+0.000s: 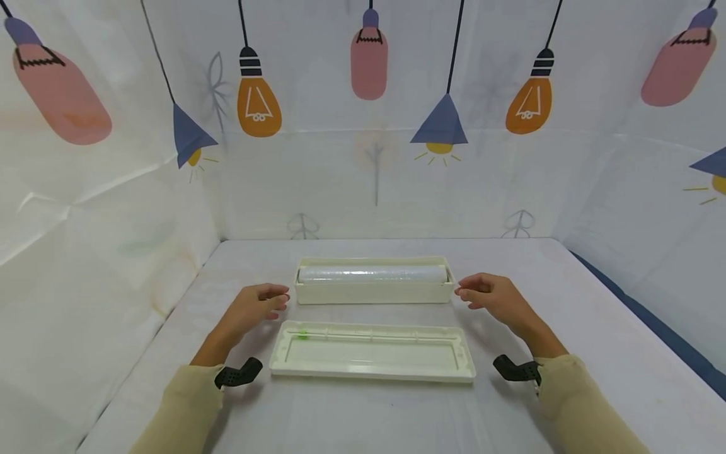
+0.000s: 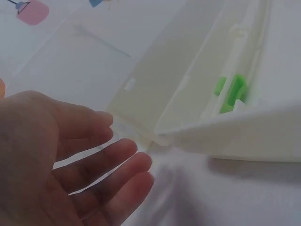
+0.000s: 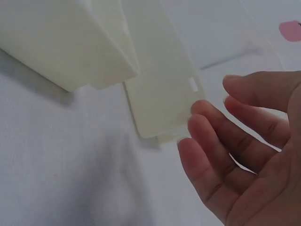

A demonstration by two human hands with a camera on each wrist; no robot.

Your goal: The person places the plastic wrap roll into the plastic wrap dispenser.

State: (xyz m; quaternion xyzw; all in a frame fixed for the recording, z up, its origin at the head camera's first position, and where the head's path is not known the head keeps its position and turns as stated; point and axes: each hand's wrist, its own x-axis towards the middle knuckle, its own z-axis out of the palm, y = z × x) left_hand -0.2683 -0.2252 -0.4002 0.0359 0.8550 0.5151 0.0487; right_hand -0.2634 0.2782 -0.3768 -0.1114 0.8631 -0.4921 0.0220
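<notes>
A long cream plastic box (image 1: 374, 294) lies across the table, with a shiny roll of cling film (image 1: 371, 273) inside it. In front of it is the matching lid (image 1: 371, 360), its inner side facing up. A small green slider (image 2: 233, 94) sits on a rail along the lid. My left hand (image 1: 256, 309) is at the box's left end, fingers loosely bent and holding nothing. At the opposite end, my right hand (image 1: 499, 302) has its fingers relaxed and slightly curved, also holding nothing. The fingertips of both hands are close to the box ends; whether they touch I cannot tell.
A white cloth covers the table (image 1: 374, 416). White sheets printed with lamps and bulbs hang as a back wall (image 1: 317, 183) and along both sides. Black wrist mounts (image 1: 238, 372) sit at both cuffs, beside the lid's ends.
</notes>
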